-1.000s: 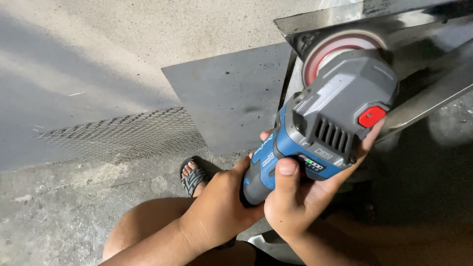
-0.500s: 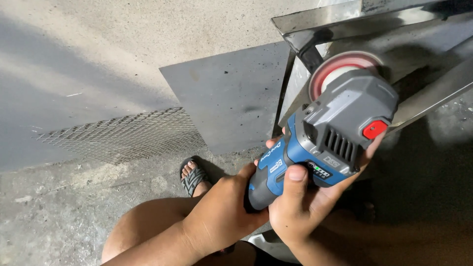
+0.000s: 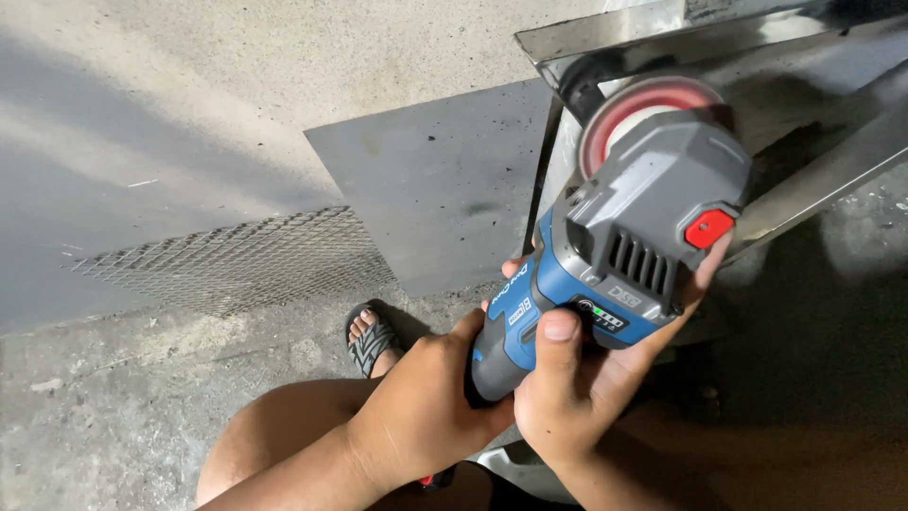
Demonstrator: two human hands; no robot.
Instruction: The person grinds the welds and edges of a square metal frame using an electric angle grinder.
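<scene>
A: Left hand (image 3: 426,407) wraps the blue and grey cordless angle grinder (image 3: 605,255) at its handle, lower centre; right hand (image 3: 586,388)?

B: Clasped under the battery end; the grinder's long axis runs up-right, red disc (image 3: 643,109) touching the steel frame (image 3: 662,28), upper right; left hand rearmost

Dim, sharp view; broad floor shadows, dark lower right corner

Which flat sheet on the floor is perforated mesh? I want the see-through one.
The expanded-metal mesh sheet, lying left of the solid grey plate. Its diamond openings show the floor; the plate has none.
</scene>
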